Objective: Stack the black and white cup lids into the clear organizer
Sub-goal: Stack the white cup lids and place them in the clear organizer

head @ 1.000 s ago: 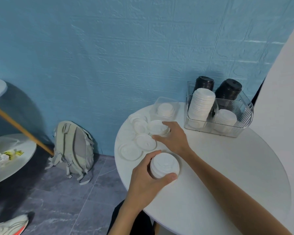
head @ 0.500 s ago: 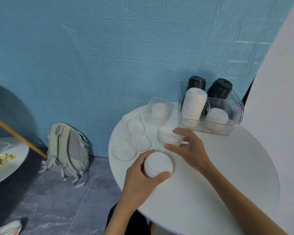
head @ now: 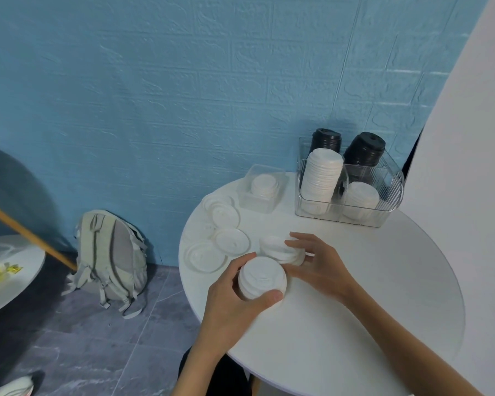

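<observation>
A short stack of white lids [head: 262, 278] stands upright on the table. At its 1 o'clock, touching it, sits a smaller white lid pile [head: 280, 248]. Loose white lids [head: 231, 242] lie flat at 10 o'clock. The clear organizer [head: 389, 192] at 1 o'clock holds two black stacks [head: 365, 150] behind two white stacks [head: 322, 178].

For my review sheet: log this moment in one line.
left hand: grips white lid stack | right hand: holds second lid pile | clear organizer: part-filled
</observation>
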The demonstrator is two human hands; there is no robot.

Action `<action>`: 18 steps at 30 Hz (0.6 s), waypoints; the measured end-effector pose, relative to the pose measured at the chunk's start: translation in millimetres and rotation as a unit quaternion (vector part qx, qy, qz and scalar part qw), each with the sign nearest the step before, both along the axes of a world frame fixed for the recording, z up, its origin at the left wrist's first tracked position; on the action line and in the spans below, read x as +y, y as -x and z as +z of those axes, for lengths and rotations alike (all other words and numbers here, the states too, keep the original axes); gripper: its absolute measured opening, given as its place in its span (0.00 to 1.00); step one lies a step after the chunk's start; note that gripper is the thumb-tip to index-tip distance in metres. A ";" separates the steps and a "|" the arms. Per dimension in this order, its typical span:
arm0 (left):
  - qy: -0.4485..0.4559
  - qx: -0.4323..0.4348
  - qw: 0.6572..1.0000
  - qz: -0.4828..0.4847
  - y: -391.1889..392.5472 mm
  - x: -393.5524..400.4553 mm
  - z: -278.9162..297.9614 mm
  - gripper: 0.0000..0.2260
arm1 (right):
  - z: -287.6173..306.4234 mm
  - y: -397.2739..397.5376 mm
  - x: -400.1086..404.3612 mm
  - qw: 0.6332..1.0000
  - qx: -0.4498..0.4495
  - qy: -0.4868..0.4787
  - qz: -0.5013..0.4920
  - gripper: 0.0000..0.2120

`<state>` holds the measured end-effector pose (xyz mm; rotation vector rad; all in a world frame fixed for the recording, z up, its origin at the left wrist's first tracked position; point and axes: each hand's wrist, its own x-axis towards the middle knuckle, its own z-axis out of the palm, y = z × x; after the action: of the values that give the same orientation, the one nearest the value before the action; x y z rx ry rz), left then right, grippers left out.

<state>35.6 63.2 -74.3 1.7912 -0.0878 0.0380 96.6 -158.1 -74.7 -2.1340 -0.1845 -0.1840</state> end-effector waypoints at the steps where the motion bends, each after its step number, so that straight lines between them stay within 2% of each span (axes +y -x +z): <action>1: 0.000 0.000 1.000 -0.002 0.2 0.3 -0.2 0.34 | -0.8 0.1 -0.2 1.000 -0.001 0.013 0.004 0.26; 3: 0.002 0.000 1.000 -0.003 0.3 0.6 -0.2 0.34 | -2.3 0.4 -0.7 0.999 -0.005 0.042 0.010 0.21; 7: 0.003 0.002 1.000 -0.007 0.1 0.4 0.1 0.35 | -0.2 0.5 -3.3 0.998 -0.003 0.068 0.016 0.19; 12: 0.002 0.003 1.000 -0.007 0.2 1.2 0.4 0.34 | 1.7 2.1 -7.0 0.994 -0.013 0.107 0.018 0.20; 15: 0.005 0.009 1.000 -0.007 0.1 1.4 0.5 0.34 | 7.6 4.2 -8.7 0.996 -0.010 0.094 -0.002 0.26; 16: 0.006 0.011 1.000 -0.007 -0.1 1.3 0.3 0.35 | 10.9 3.8 -9.2 0.996 -0.010 0.089 -0.008 0.24; 18: 0.007 0.013 1.000 -0.008 0.1 1.2 0.5 0.35 | 15.6 3.7 -9.2 0.997 -0.012 0.073 -0.014 0.15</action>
<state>35.5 64.4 -73.9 1.7756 -0.0831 0.0049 92.9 -167.3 -59.1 -2.2807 -0.1862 -0.2189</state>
